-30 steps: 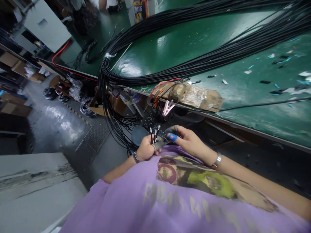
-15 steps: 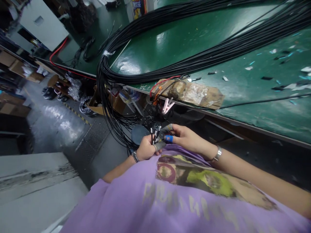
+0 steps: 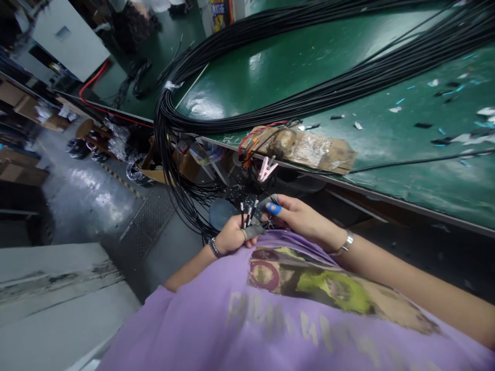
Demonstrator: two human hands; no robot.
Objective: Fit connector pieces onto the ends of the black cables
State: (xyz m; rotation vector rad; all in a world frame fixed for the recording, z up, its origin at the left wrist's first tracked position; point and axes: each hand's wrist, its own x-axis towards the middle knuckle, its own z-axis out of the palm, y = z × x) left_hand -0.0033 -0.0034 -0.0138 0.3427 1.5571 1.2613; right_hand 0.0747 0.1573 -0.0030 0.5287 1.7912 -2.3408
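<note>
My left hand (image 3: 231, 236) is closed around a small bunch of black cable ends (image 3: 247, 213) with white stripped tips, held upright in front of my purple shirt. My right hand (image 3: 296, 217), with a blue fingertip cover and a grey one, pinches at the tips of those same cable ends. A thick bundle of black cables (image 3: 247, 111) runs across the green table (image 3: 348, 62) and drops over its edge toward my hands.
A brown taped fixture (image 3: 309, 149) with red and orange wires and a pink clip (image 3: 266, 169) sits at the table edge. Scraps of cut insulation lie on the right of the table. Boxes, bags and a grey cabinet (image 3: 65, 44) stand on the floor to the left.
My right hand's fingers have shifted slightly at the cable tips; the blue-covered finger sits a little higher. My left hand keeps its hold.
</note>
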